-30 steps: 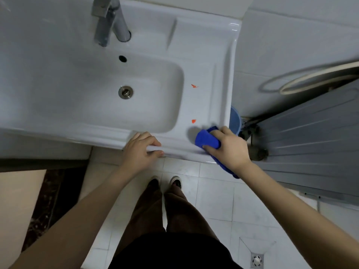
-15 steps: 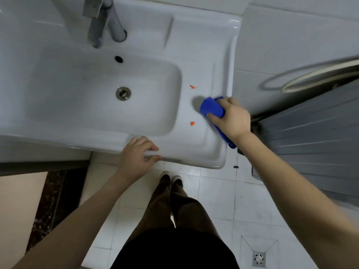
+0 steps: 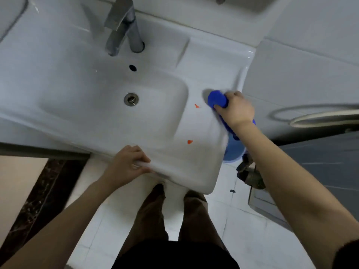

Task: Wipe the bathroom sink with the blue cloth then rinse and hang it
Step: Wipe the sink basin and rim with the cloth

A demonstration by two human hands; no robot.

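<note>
Right of the basin [image 3: 108,98], my right hand [image 3: 236,109] gripped the cloth [image 3: 216,98], mid-wipe; left hand [image 3: 126,166] clasped the sink's [image 3: 194,171] front edge. Two red spots [image 3: 196,106] left; rinse & hang undone.

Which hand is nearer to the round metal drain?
Left. The left hand grips the sink's front rim, below the round metal drain; the right hand is farther right, holding the blue cloth.

One white ceramic sink [image 3: 223,70]. One metal faucet [image 3: 122,26]. One drain [image 3: 131,99] and one overflow hole [image 3: 132,67] in the basin. Two orange marks: the far mark [image 3: 197,106] and the near mark [image 3: 189,141]. One blue cloth [image 3: 216,98]. Two hands: left hand [image 3: 126,166], right hand [image 3: 236,110]. One blue bucket [image 3: 234,152]. One hose [image 3: 318,117].
</note>
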